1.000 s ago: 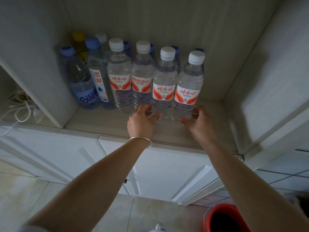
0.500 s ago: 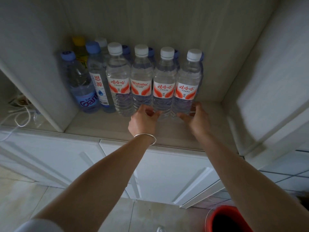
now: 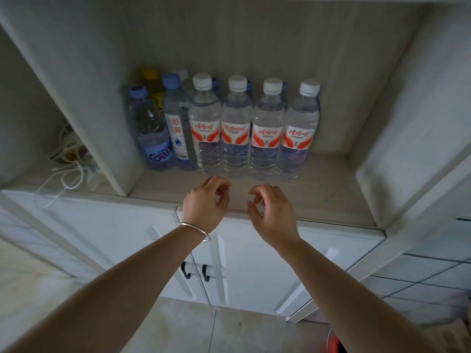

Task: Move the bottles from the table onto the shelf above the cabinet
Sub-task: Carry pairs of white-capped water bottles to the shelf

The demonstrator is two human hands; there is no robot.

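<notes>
White-capped bottles [image 3: 251, 128] stand on the shelf [image 3: 323, 200]; your left hand [image 3: 205, 207] and right hand [image 3: 274, 215] have let go, loosely curled, empty. Rear bottles mostly hidden.

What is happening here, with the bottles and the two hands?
A person is stocking water bottles on the shelf above the white cabinet. Four white-capped bottles stand upright in a front row, with others behind and to their left. The left hand and right hand hover just before the row, holding nothing.
</notes>
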